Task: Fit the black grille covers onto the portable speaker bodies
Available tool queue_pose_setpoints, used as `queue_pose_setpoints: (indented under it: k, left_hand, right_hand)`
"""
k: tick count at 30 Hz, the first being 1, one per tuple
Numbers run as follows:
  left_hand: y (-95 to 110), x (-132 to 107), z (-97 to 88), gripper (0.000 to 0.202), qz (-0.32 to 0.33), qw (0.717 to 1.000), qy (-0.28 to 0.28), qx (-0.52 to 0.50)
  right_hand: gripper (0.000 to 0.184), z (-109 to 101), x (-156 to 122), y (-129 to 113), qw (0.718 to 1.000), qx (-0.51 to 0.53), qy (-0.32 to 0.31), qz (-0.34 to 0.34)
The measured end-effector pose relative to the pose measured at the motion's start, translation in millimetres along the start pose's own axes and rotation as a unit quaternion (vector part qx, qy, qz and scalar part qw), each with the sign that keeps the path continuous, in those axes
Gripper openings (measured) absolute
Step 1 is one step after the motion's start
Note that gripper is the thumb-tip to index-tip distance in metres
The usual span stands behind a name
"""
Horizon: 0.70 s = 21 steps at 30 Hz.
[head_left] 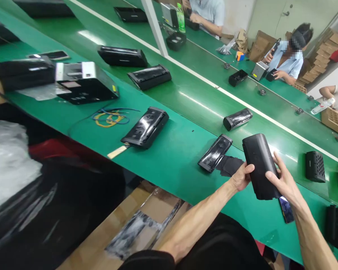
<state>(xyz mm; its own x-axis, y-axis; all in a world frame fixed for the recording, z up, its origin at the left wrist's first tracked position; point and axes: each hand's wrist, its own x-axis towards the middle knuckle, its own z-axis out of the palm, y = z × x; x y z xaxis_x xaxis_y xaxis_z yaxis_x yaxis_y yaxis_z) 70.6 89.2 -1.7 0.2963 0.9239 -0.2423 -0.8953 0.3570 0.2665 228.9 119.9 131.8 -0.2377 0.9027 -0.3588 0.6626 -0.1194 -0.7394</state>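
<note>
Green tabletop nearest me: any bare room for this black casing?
Between the glossy black oblong unit by a pale flat strip and the perforated black unit; smaller, between your left forearm and the flat dark phone. Crowded: around the thin black sheets.

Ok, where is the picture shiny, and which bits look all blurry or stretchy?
Head view, middle: white glare streaks the green belt, and bright shine sits on the glossy case left of centre; head view, left edge: the pale plastic looks smeared and stretched; head view, right: the black casing between the left hand and right hand looks clearer, with a soft sheen.
</note>
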Motion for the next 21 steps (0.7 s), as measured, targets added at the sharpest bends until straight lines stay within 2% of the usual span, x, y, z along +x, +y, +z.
queue_pose_setpoints:
  k: [2,4,6,8,11,13,14,16,18,21]
  left_hand:
    - [2,-3,6.4,0.074,0.027,0.999,0.025,0.002]
    - [1,-5,11.8,0.074,0.047,0.997,0.057,0.001]
    - [-2,-5,14.6,0.079,0.045,0.995,0.090,0.011]
    - [3,-4,13.0,0.087,0.009,0.993,0.109,0.047]
    - [35,-1,3.7,0.102,-0.033,0.982,0.107,0.153]
    - [70,3,-2.0,0.117,0.012,0.962,0.096,0.254]
    - [88,5,-3.3,0.128,0.035,0.948,0.067,0.309]
    - [117,8,-2.1,0.131,0.045,0.915,-0.016,0.400]
    - [132,10,2.3,0.120,0.033,0.890,-0.082,0.447]
    - [131,8,6.8,0.107,0.035,0.888,-0.087,0.451]
  right_hand:
    - [0.118,18,-23,11,0.996,0.031,0.081,-0.020]
    - [0.123,42,-41,22,0.985,0.013,0.164,-0.044]
    - [0.116,62,-49,28,0.969,-0.016,0.239,-0.053]
    - [0.102,67,-48,31,0.958,-0.021,0.283,-0.050]
    - [0.093,49,-49,35,0.965,0.014,0.262,-0.023]
    - [0.093,30,-56,40,0.973,0.040,0.227,-0.006]
    - [0.094,22,-60,43,0.977,0.049,0.209,-0.002]
    - [0.094,12,-66,50,0.983,0.061,0.172,0.001]
    - [0.093,9,-68,55,0.987,0.070,0.145,0.001]
    - [0.091,6,-66,57,0.988,0.085,0.131,-0.001]
